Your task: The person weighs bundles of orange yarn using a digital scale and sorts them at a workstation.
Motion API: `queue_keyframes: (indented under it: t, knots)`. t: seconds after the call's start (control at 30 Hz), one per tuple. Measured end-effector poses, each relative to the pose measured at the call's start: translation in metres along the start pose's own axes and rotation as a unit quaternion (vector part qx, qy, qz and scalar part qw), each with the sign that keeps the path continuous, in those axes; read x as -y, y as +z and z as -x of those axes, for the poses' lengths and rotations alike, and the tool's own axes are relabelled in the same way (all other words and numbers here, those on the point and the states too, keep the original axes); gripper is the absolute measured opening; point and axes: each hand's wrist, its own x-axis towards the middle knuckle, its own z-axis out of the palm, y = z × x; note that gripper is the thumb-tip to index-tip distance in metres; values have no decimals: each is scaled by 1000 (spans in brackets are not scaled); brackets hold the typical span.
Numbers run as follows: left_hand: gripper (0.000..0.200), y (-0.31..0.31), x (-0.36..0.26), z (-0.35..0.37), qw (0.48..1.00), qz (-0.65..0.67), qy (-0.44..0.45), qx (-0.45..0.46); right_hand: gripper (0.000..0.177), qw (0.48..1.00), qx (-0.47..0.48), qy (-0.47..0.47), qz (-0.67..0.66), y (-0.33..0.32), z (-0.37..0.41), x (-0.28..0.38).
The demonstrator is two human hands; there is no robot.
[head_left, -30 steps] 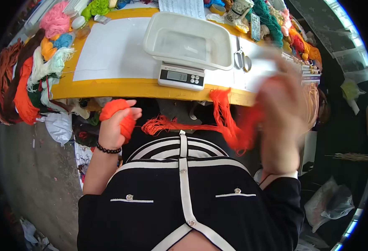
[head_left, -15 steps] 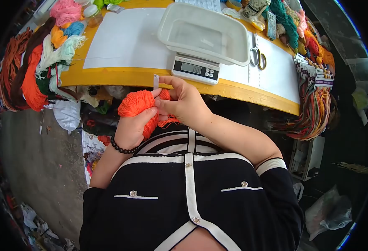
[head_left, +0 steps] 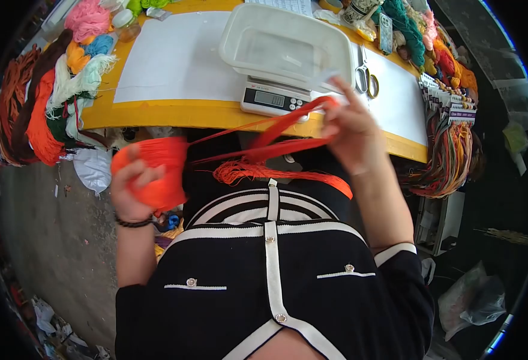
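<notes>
1. Head view, approx. 9 o'clock: we see the left hand (head_left: 133,187) wrapped round a fat red-orange yarn bundle (head_left: 169,165), fingers curled over it, prob. so it doesn't loosen.
2. Approx. 2 o'clock: the right hand (head_left: 353,127) holds red strands (head_left: 294,146) that span the gap to the bundle; hands wide apart, we'd guess to keep the strands taut & untangled. Motion blur, so we can't tell if pinched or hooked.
3. Centre: a loose hank (head_left: 288,174) lies just past the striped waistband (head_left: 228,207), apparently kept close to both hands.
4. 12 o'clock: scale (head_left: 271,98) at the worktop (head_left: 210,115) edge, display facing us, prob. for easy reading; translucent tub (head_left: 288,48) on top, prob. to contain loose stuff.
5. Btwn 1 & 2 o'clock: scissors (head_left: 365,68), handles toward us, prob. for reach.
6. Approx. 3 o'clock: carded threads (head_left: 447,157) hang off the edge, prob. so lengths don't tangle.
</notes>
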Motion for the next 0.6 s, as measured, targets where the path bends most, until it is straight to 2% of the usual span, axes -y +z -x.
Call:
queue_keyframes:
  t: [0.03,0.07,0.13,0.17,0.2,0.23,0.27,0.3,0.33,0.4,0.43,0.47,0.53,0.57,0.6]
  knots:
    - [51,-3,-19,5,988,124,-52,72,66,991,-57,-24,115,-10,1,19]
    - [51,8,-20,3,988,124,-53,72,65,959,-93,-67,261,-9,1,29]
    - [55,26,-16,-5,964,127,-56,227,63,867,-34,-164,468,7,4,13]
    - [58,14,-9,-11,962,108,-65,241,63,875,45,-81,475,28,11,5]
    - [57,37,11,-20,981,8,-106,162,69,839,145,-38,522,54,16,1]
    - [54,46,28,-34,974,-78,-141,161,79,712,275,-56,643,77,17,-27]
    - [51,55,45,-47,956,-162,-177,166,87,694,326,-80,637,83,21,-36]
    - [48,62,57,-54,944,-188,-240,122,94,712,345,-153,593,84,22,-47]
    - [40,86,71,-54,939,-230,-256,20,94,712,345,-153,593,84,22,-45]
    - [36,85,75,-60,913,-300,-257,97,96,687,271,-196,645,84,22,-38]
    - [30,101,78,-58,933,-260,-247,36,92,699,259,-191,639,82,22,-31]
    - [30,98,76,-59,933,-259,-248,37,92,699,258,-190,639,81,21,-28]
    - [23,93,70,-62,919,-308,-229,92,84,761,208,-65,612,77,22,-24]
    - [20,97,73,-59,923,-319,-206,64,76,792,196,-51,576,74,21,-25]
    - [20,99,74,-58,922,-320,-208,65,76,793,194,-51,575,70,19,-28]
